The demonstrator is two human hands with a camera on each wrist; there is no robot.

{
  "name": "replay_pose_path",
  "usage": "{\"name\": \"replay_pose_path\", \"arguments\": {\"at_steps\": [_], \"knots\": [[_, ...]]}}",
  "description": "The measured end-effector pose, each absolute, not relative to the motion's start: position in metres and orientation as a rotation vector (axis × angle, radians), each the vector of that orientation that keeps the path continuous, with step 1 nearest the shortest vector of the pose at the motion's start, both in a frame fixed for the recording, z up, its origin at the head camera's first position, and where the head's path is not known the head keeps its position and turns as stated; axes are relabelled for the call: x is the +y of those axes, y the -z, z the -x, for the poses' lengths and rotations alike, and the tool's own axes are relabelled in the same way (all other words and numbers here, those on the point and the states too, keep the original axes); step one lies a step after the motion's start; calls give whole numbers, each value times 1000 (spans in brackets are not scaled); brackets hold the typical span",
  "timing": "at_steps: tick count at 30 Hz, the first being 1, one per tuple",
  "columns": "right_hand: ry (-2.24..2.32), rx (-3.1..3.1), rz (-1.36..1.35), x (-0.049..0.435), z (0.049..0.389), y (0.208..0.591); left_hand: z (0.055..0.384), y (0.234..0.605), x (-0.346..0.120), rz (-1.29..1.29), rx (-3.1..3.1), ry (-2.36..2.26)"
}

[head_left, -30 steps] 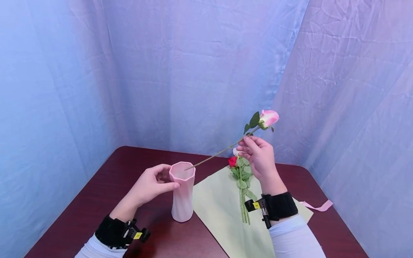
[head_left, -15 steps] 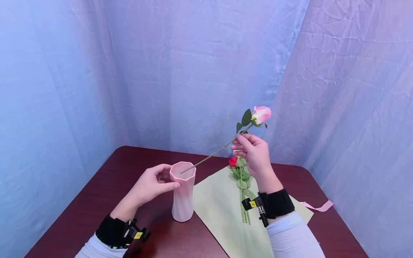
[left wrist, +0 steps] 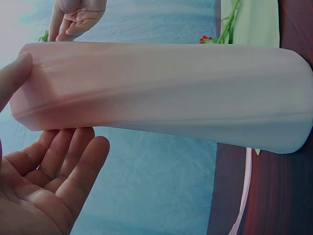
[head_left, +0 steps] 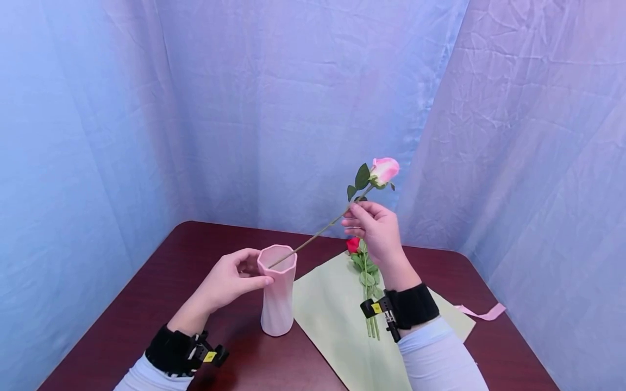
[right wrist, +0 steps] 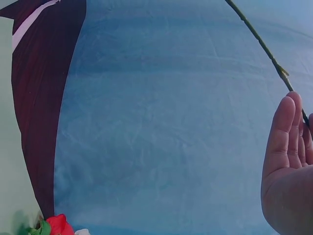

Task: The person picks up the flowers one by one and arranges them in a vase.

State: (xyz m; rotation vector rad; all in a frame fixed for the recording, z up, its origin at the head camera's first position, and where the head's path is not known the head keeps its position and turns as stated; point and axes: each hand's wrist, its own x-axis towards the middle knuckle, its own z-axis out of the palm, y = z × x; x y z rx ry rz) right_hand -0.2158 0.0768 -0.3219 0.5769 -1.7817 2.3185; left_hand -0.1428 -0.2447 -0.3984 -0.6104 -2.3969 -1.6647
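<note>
A pink-and-white fluted vase (head_left: 277, 304) stands upright on the table. My left hand (head_left: 229, 281) holds it near the rim, with the thumb in front and the other fingers round the far side. Across the left wrist view the vase (left wrist: 161, 93) lies between that hand's thumb (left wrist: 17, 76) and fingers. My right hand (head_left: 379, 233) pinches the stem of a pink-and-white rose (head_left: 385, 170) just below its leaves. Slanting down to the left, the stem's lower end is inside the vase mouth. The right wrist view shows part of the green stem (right wrist: 264, 46) above the fingers.
Right of the vase, a pale green sheet (head_left: 332, 309) lies on the dark red table (head_left: 210, 239). On it are a red rose (head_left: 353, 245) and several green stems (head_left: 370, 320), partly behind my right arm. A pink ribbon (head_left: 489, 313) lies at the right; curtains hang behind.
My right hand has moved left with the rose, and the stem's lower end has gone deeper into the vase mouth. My left hand and the vase have stayed almost still.
</note>
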Motion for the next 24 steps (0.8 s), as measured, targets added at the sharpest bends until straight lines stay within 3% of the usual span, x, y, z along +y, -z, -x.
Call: {"name": "replay_pose_path", "arguments": {"at_steps": [24], "knots": [[-2152,-1899,-695,51,217,314,143,397,-244,635,-2378,1681]]}}
